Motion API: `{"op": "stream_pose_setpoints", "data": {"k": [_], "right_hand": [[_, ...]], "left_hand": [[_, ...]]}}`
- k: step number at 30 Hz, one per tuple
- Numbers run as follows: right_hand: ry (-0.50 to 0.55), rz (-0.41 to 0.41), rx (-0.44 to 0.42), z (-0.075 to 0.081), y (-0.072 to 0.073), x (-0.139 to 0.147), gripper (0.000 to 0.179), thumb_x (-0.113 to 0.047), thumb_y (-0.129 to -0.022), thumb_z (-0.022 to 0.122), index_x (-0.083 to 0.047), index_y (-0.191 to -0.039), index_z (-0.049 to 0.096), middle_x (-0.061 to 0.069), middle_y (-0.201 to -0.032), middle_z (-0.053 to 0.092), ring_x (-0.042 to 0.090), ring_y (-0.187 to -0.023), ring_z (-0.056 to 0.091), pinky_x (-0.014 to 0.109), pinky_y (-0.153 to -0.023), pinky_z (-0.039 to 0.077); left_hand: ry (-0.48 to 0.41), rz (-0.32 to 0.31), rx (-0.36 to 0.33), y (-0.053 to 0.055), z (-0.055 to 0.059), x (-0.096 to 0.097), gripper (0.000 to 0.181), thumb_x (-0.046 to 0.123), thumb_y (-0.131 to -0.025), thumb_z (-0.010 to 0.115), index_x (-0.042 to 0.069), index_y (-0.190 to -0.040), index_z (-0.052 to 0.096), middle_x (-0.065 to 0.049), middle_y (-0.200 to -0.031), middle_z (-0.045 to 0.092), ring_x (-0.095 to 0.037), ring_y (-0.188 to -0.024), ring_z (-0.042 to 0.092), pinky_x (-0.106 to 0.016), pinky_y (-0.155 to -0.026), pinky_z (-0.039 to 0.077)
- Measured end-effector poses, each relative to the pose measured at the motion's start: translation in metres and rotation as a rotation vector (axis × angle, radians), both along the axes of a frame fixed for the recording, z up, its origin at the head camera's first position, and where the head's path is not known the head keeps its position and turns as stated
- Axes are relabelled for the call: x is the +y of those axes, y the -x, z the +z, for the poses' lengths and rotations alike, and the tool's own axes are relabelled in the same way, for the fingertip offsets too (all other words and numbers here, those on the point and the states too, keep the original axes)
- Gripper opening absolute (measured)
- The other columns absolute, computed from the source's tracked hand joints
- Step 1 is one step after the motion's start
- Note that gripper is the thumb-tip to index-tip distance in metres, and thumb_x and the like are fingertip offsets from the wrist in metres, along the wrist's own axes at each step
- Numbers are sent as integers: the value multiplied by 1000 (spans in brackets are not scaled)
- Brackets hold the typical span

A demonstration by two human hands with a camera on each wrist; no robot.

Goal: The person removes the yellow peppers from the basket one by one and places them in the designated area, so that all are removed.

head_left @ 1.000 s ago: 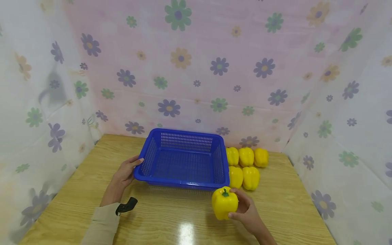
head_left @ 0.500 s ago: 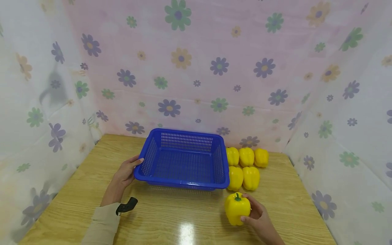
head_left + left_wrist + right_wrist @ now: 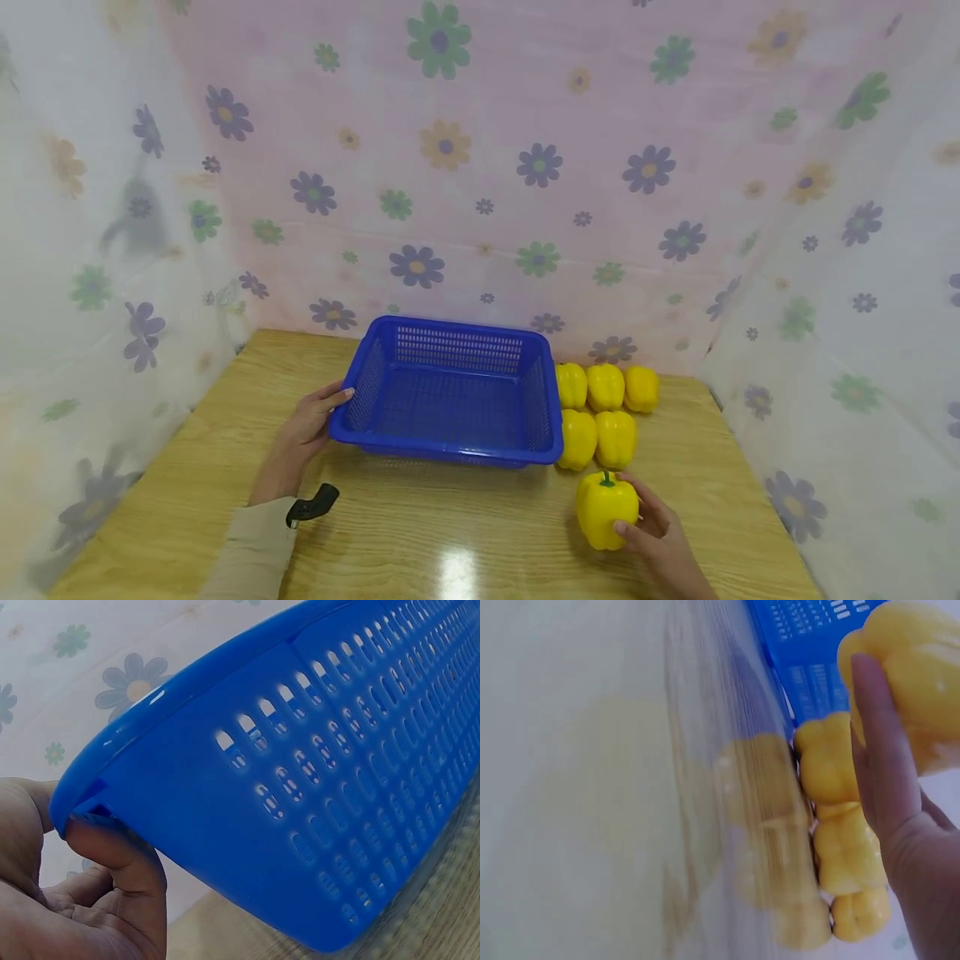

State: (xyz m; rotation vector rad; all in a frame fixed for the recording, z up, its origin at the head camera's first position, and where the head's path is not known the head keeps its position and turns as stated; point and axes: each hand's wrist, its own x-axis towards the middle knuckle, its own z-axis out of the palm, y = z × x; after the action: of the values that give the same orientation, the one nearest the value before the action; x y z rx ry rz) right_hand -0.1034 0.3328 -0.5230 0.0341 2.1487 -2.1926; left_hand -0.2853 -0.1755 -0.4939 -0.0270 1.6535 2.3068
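Observation:
A blue plastic basket [image 3: 450,457] with slotted walls stands on the wooden table, nothing inside it. My left hand [image 3: 306,423] grips the rim at its left end; in the left wrist view, fingers [image 3: 120,851] curl under that rim. Near the front right, my right hand [image 3: 660,533] holds a yellow bell pepper [image 3: 606,512] with a green stem, thumb on the near side. The right wrist view has this pepper [image 3: 922,675] at upper right, raised off the table. Several more yellow bell peppers [image 3: 615,439] sit in two rows against the basket's right side.
The wooden table [image 3: 420,533] has a glossy surface. A flower-printed cloth [image 3: 480,167] hangs close behind the basket and along both sides. A black strap piece [image 3: 315,504] sticks out from the left sleeve [image 3: 251,546].
My right hand has carried the yellow bell pepper to the right, away from the basket's front right corner. The left hand and the basket have stayed in place.

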Motion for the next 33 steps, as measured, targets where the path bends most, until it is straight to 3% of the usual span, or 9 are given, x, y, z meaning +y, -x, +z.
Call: {"op": "stream_pose_setpoints", "data": {"k": [4,8,11,15,18,20,28,30,33], "right_hand": [[-112,-145,-92,3,2,-2,65,-7,-97,66,-14,-156,39,-6,-129,59,16,-100,66,32,-69,60],[-173,-202,-152,3,4,-2,68,-13,-97,68,-15,-157,36,13,-143,51,17,-99,63,34,-66,59],[-173,-231,-173,1,5,-1,69,-15,-98,67,-17,-159,33,23,-154,39,16,-107,62,39,-73,62],[-126,-246,-178,1,7,7,72,-22,-101,65,-20,-161,26,18,-163,25,2,-108,58,45,-85,61],[-107,-249,-159,3,9,15,74,-29,-102,64,-21,-163,21,15,-165,18,-10,-102,56,45,-89,60],[-113,-249,-131,2,10,21,74,-31,-103,61,-21,-163,19,15,-165,17,-11,-103,57,43,-89,60],[-176,-262,33,1,17,38,67,-29,-107,53,-17,-163,18,-8,-140,36,-10,-107,58,35,-82,62],[-180,-260,69,0,20,41,67,-27,-108,51,-17,-163,15,-4,-143,35,-10,-107,58,34,-81,62],[-190,-260,108,1,24,43,67,-26,-109,48,-16,-164,11,14,-154,27,-12,-108,56,30,-81,61]], "left_hand": [[5,-13,0,0,-1,-1,70,16,-107,53,-6,-160,12,6,-111,66,-7,-102,68,-27,-90,58],[25,-15,12,1,-1,0,69,17,-107,51,-7,-159,13,3,-114,66,-9,-102,68,-28,-91,58],[33,-16,19,1,-2,-1,69,17,-107,52,-8,-159,13,1,-116,66,-9,-103,68,-28,-91,58],[17,-14,23,-1,-2,-1,69,16,-107,52,-8,-159,13,3,-114,66,-8,-102,68,-27,-90,58],[9,-11,24,-1,-1,-1,69,15,-107,51,-8,-159,12,5,-111,67,-7,-101,68,-26,-88,58],[16,-6,22,-2,-2,-1,68,15,-108,50,-8,-159,12,6,-110,66,-6,-100,68,-25,-87,58],[10,-8,43,0,-3,-1,67,16,-107,51,-10,-158,15,5,-109,68,-8,-99,69,-26,-86,59],[12,-8,38,1,-3,-1,68,16,-107,51,-9,-158,15,6,-108,68,-8,-99,69,-26,-85,59],[18,2,30,1,-2,0,68,17,-107,52,-7,-159,16,7,-107,67,-7,-98,68,-25,-85,59]]}}
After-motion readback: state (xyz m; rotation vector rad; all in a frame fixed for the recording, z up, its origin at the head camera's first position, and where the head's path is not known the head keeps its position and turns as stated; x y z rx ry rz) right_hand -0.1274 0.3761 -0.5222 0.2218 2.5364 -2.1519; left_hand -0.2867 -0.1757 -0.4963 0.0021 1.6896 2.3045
